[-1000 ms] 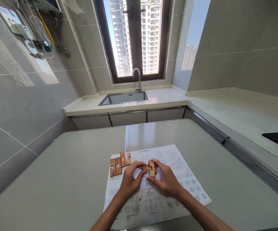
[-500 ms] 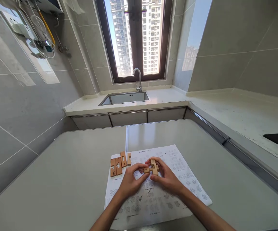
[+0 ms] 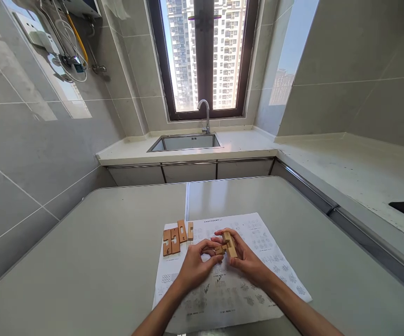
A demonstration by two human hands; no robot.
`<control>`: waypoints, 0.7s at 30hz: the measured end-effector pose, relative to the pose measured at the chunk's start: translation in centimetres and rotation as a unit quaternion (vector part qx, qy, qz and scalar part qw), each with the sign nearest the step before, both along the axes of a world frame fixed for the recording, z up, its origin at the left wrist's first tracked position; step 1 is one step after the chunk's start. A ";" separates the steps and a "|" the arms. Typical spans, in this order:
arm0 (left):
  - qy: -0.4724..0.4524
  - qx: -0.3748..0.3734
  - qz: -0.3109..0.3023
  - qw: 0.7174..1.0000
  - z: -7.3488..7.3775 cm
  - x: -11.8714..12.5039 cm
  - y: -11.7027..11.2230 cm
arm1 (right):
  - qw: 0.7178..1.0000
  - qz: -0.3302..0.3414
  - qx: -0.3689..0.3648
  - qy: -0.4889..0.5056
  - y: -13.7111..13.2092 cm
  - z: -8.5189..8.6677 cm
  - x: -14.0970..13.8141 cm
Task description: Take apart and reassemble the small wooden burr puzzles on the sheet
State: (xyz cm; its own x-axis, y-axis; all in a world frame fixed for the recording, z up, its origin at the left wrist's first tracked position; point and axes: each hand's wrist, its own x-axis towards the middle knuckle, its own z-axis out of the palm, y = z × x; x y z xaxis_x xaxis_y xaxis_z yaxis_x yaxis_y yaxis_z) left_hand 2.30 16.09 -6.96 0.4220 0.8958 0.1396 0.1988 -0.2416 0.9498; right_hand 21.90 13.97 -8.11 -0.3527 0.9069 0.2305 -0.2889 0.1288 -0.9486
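Observation:
Over a printed paper sheet (image 3: pixel 223 310), both hands meet around notched light-wood puzzle pieces. My left hand (image 3: pixel 194 267) is closed, thumb and fingers pinching a small wooden puzzle piece (image 3: pixel 219 250) by its left end. My right hand (image 3: pixel 253 266) grips a longer wooden puzzle piece (image 3: pixel 232 251), and another block (image 3: pixel 226 236) shows at its upper end. The left piece touches the right-hand ones; whether they interlock is partly hidden by fingers. Left of the hands, several flat notched wooden pieces lie in a row, among them a numbered one (image 3: pixel 167 247) and a narrow lighter one (image 3: pixel 190 231).
The sheet lies on a pale table (image 3: pixel 118 252) with a seam running away from me. Beyond it are a counter (image 3: pixel 244 142), a sink (image 3: pixel 188 148) and a faucet (image 3: pixel 207 116) below a window. Another counter (image 3: pixel 363 163) runs along the right.
The puzzle pieces have turned in my hands, and the right-hand piece now slants more, its end toward me. The whole view has shifted slightly. The pieces on the left lie as before.

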 end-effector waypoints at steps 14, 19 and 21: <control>0.160 0.193 0.124 0.960 -0.3 -1.0 0.5 | 0.965 -0.241 -0.077 -0.064 2.0 -1.7 1.5; 0.239 0.323 0.181 0.898 -0.6 -2.1 1.5 | 0.923 -0.280 -0.002 -0.264 1.8 -2.4 0.9; 0.268 0.333 0.199 0.882 -0.8 -2.3 1.8 | 0.915 -0.252 0.059 -0.308 1.6 -2.8 0.8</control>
State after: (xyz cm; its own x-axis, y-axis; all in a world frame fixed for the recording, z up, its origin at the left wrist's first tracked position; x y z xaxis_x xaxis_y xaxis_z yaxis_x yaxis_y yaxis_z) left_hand -0.02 17.93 -7.73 0.2569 0.7830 0.5664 0.7717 -0.5191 0.3675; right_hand 22.67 15.62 -10.88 0.0071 0.9718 0.2356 0.4212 0.2108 -0.8821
